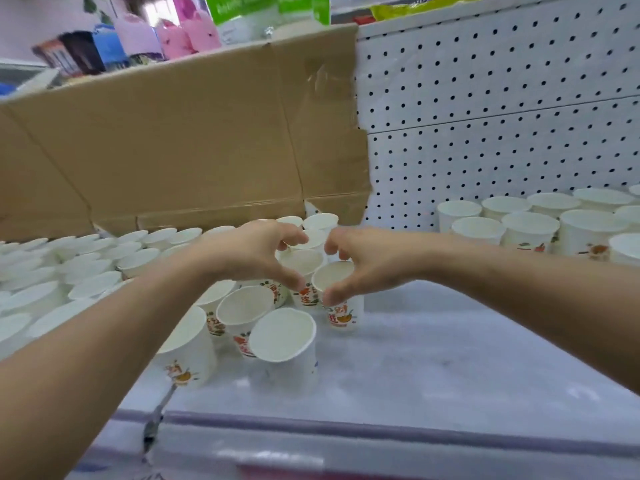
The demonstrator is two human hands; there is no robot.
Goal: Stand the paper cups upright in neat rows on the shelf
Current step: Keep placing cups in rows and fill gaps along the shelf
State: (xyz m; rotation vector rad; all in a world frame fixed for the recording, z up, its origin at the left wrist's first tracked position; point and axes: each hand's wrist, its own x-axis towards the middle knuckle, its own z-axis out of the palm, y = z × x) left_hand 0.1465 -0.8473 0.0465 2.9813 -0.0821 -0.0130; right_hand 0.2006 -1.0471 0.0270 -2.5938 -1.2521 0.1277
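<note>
Paper cups (282, 336): matt white paper, smooth inside, printed orange-red motifs on the outer walls. Shelf (433, 358): smooth pale surface with a faint sheen. Back panel (502, 98): white perforated board, painted finish. Cardboard sheet (180, 133): brown, matt, creased, with glossy clear tape.

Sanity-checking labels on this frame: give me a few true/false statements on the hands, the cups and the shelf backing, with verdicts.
1. The right hand holds nothing. False: its thumb and fingers curl round a paper cup.
2. The left hand curls round a neighbouring cup. True.
3. The cups at the right rear lie on their sides. False: they stand upright, mouths up.
4. A cardboard sheet stands behind the left cups. True.
</note>
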